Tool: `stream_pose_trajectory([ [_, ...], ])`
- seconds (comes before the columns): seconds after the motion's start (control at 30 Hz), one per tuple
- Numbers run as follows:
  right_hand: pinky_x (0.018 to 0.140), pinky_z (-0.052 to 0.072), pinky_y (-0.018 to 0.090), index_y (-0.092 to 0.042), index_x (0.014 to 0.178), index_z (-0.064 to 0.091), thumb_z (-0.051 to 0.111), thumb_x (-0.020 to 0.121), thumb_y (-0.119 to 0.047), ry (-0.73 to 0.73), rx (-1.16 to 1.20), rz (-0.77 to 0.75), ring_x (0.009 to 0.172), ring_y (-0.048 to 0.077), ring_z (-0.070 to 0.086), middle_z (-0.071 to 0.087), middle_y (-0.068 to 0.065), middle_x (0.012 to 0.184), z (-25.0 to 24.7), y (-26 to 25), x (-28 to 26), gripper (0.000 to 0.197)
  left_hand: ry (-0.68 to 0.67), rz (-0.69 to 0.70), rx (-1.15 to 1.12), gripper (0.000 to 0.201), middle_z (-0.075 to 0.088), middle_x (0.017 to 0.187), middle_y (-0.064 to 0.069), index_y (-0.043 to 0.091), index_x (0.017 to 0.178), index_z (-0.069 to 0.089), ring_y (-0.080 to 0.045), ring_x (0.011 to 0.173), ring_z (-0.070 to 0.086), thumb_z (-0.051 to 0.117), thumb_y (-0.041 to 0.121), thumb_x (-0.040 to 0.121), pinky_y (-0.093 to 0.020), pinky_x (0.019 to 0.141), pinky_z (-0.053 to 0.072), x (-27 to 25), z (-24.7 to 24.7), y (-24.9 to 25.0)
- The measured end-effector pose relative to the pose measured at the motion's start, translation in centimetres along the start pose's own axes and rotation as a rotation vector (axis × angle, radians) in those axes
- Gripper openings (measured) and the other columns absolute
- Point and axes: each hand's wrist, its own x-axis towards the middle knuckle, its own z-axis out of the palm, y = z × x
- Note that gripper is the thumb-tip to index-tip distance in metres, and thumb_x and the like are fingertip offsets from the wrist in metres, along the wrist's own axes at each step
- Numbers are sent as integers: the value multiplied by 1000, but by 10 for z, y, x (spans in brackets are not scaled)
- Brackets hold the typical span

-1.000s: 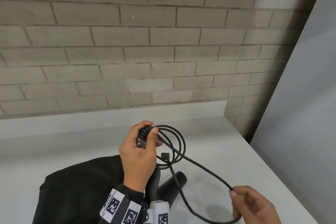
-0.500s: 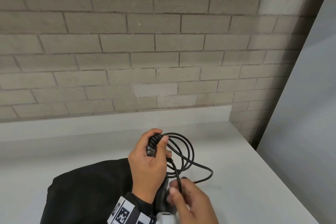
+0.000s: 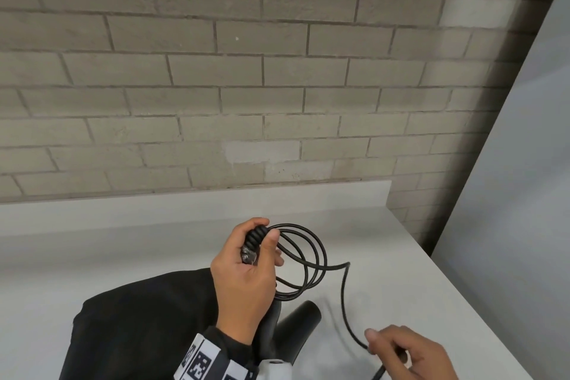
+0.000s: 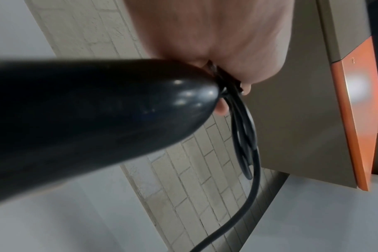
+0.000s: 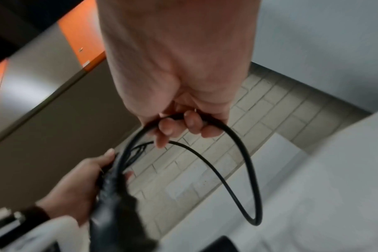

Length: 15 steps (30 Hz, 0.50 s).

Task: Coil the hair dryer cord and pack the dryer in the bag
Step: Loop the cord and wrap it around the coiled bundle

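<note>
My left hand point(image 3: 246, 281) grips the ribbed end of the black hair dryer point(image 3: 296, 327) together with several coiled loops of its black cord point(image 3: 311, 259) above the counter. The dryer's body hangs below the hand, its barrel large in the left wrist view point(image 4: 86, 122). A free length of cord point(image 3: 344, 302) runs down to my right hand point(image 3: 407, 352), which pinches it low at the right; the right wrist view shows the cord point(image 5: 244, 153) looping past those fingers. The black bag point(image 3: 138, 324) lies on the counter under my left forearm.
The white counter point(image 3: 416, 287) ends at a brick wall point(image 3: 277, 86) behind and a pale panel at the right. An orange-edged cabinet point(image 4: 356, 119) hangs overhead.
My right hand laid a loop at the left hand, then slid back down and right along the cord. The coil has gained a loop; the left hand stayed put.
</note>
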Motion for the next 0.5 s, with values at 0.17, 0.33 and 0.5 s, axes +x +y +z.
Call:
stream_pose_trajectory([
  [0.17,72,41,1,-43,91,58,61,74,-45,129,-201,-199,79,-2,55,60,-23,85,12,12,5,17,-26,-17,-5,16,65,60,-5,17,99,67,-16,52,65,66,26,86,-26,62,58,-4,3,1],
  [0.33,102,33,12,-26,126,49,62,81,-43,266,-185,-315,121,7,46,50,-7,126,29,-26,25,50,-35,-40,-4,13,63,60,-3,20,100,68,-16,50,63,70,28,89,-39,61,61,-7,3,2],
  [0.5,96,43,23,-37,118,46,48,92,-48,-43,-282,-428,109,-16,47,55,-26,99,29,-46,45,28,-48,-31,17,19,64,62,-3,19,101,68,-16,51,65,67,30,85,-42,61,61,-6,2,4],
])
